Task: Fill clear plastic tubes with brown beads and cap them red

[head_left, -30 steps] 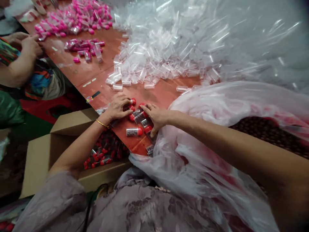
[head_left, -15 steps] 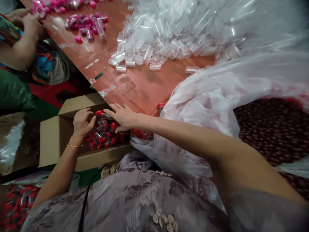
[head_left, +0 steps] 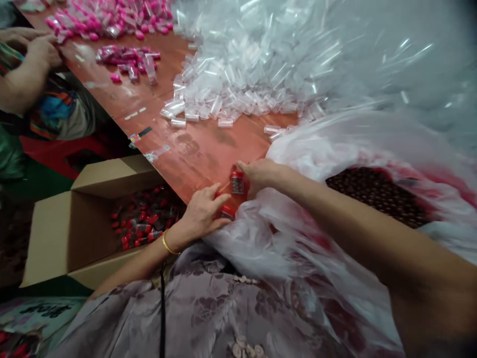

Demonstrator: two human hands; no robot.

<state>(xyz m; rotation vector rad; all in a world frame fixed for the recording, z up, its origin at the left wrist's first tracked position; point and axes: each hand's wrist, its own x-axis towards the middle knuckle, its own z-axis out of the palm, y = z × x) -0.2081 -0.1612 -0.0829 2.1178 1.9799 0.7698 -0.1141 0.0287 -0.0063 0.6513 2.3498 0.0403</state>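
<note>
My right hand (head_left: 258,175) is at the table's near edge, its fingers curled against a small clear bottle with a red cap (head_left: 237,183). Beside it my left hand (head_left: 203,211), with a yellow bangle at the wrist, has its fingers and thumb apart around another red-capped bottle (head_left: 226,213). Its fingers partly cover more red. To the left, an open cardboard box (head_left: 50,236) holds a heap of red-capped bottles (head_left: 145,219).
Clear plastic tubes (head_left: 238,74) are heaped on the reddish table (head_left: 208,149). Pink-capped bottles (head_left: 128,59) lie farther left, near another person's hands (head_left: 40,49). A translucent plastic bag (head_left: 298,149) at right holds dark round beads (head_left: 372,196).
Both hands have left the cardboard box and moved right to the red-capped bottles at the table edge. The view has shifted, so the box appears farther left.
</note>
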